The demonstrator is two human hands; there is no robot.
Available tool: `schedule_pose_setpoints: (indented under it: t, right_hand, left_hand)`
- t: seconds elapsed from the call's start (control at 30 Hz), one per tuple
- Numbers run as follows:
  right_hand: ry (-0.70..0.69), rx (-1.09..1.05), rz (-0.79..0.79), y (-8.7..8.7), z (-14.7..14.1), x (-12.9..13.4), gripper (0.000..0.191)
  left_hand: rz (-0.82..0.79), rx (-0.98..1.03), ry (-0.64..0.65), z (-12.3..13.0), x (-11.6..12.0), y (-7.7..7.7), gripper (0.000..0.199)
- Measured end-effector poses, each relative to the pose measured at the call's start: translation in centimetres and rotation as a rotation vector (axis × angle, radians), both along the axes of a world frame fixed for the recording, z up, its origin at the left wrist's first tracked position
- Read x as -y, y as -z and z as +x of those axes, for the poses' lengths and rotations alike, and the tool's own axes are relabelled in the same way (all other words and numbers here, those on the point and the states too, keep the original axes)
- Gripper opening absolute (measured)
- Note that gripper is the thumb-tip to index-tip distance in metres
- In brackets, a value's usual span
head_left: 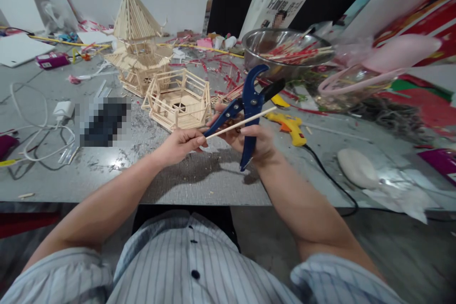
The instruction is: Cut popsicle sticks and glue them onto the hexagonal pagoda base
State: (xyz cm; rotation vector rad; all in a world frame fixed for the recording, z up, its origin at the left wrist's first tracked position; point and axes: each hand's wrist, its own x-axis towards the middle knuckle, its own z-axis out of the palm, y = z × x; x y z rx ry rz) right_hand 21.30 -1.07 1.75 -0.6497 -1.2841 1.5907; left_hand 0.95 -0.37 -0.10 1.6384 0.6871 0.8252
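Observation:
Between thumb and fingers, my left hand (183, 146) pinches one end of a thin wooden stick (245, 121), which slants up to the right. My right hand (258, 142) is wrapped round a blue cutter (249, 140). The stick crosses in front of the cutter's handles, below its curved jaw. Just behind my hands sits a hexagonal stick frame (181, 99) with low railings. A tiered stick tower (137, 23) with a pointed roof stands behind it to the left.
A steel bowl (254, 61) of red-wrapped sticks stands at the back right. A yellow glue gun (294, 128) with a black cord lies right of my right hand. White cables and a charger (63, 110) are at left. Red scraps litter the grey table (171, 190).

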Motion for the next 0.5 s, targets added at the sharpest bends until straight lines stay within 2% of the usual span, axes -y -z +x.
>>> schedule_pose_setpoints:
  t: [0.07,0.13,0.2,0.27,0.37,0.5]
  right_hand:
    - [0.092,0.036,0.043,0.3,-0.1,0.0,0.034]
    - [0.263,0.142,0.125,1.0,0.2,-0.4,0.026]
    - [0.48,0.349,0.255,1.8,0.9,-1.0,0.019]
    - [0.639,0.591,0.428,2.5,1.4,-1.5,0.022]
    - [0.704,0.826,0.635,2.8,1.7,-1.8,0.032]
    - [0.721,0.909,0.639,2.9,1.4,-1.7,0.038]
  left_hand:
    - [0.074,-0.054,-0.058,0.0,-0.2,0.2,0.029]
    - [0.138,-0.074,-0.159,-0.2,-0.5,0.3,0.029]
    - [0.162,-0.064,-0.232,-0.4,-0.7,0.4,0.03]
    - [0.19,-0.036,-0.287,-0.6,-0.9,0.3,0.032]
    - [0.278,0.02,-0.364,-0.6,-1.1,0.3,0.034]
    - [0.326,0.04,-0.398,-0.6,-1.0,0.3,0.036]
